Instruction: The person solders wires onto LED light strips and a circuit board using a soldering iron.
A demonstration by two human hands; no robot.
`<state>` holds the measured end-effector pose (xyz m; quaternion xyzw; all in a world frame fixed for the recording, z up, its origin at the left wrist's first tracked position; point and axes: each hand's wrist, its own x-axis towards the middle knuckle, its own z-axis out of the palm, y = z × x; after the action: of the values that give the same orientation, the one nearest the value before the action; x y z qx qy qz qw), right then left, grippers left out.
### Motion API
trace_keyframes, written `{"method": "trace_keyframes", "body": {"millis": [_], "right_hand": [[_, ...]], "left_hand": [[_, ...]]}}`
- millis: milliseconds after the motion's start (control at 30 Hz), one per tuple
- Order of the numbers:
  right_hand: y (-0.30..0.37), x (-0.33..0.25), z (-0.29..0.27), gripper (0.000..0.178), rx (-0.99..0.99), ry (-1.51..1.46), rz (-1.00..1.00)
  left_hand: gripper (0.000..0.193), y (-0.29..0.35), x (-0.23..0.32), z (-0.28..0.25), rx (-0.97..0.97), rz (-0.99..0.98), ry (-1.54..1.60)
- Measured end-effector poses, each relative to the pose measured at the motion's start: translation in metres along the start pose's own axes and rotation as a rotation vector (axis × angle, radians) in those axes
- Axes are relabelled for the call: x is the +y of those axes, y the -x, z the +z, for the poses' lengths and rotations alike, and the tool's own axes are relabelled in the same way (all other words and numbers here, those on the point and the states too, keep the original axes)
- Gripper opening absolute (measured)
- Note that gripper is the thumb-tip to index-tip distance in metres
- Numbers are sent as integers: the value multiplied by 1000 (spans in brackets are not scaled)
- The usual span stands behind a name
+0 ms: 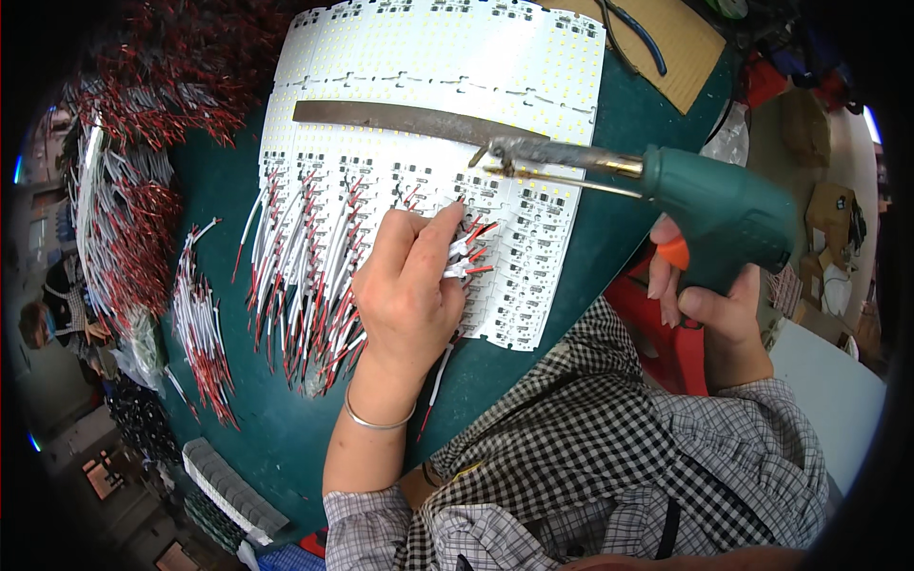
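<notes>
My right hand [716,303] is wrapped round the grip of a green soldering gun [719,205] with an orange trigger. Its metal tip points left and hovers over a white LED circuit board panel [447,57]. My left hand [405,285] rests on the panel, closed on a few short white wires [466,262] with red ends. One fingertip presses on the board below the soldering tip. To the left of this hand, rows of white and red wires [295,285] hang from the board's pads. A flat dark metal bar [400,117] lies across the panel.
On the green tabletop [214,171] lie a small bunch of wires [202,333] and a big heap of wires [133,219] at the left. A loose wire [436,390] sits by my left wrist. Blue-handled pliers [640,38] lie on cardboard [681,57] at the far right.
</notes>
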<state>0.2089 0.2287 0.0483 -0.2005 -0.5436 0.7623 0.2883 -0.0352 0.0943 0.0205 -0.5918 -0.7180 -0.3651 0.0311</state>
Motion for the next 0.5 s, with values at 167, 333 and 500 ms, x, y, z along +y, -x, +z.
{"method": "trace_keyframes", "body": {"millis": [167, 333, 500], "right_hand": [[7, 2, -10, 51, 10, 21, 0], [16, 2, -13, 52, 23, 40, 30], [20, 3, -12, 46, -41, 76, 73]], "left_hand": [[56, 0, 3, 0, -12, -9, -38], [59, 0, -1, 4, 13, -7, -6], [54, -6, -8, 3, -37, 52, 79]]}}
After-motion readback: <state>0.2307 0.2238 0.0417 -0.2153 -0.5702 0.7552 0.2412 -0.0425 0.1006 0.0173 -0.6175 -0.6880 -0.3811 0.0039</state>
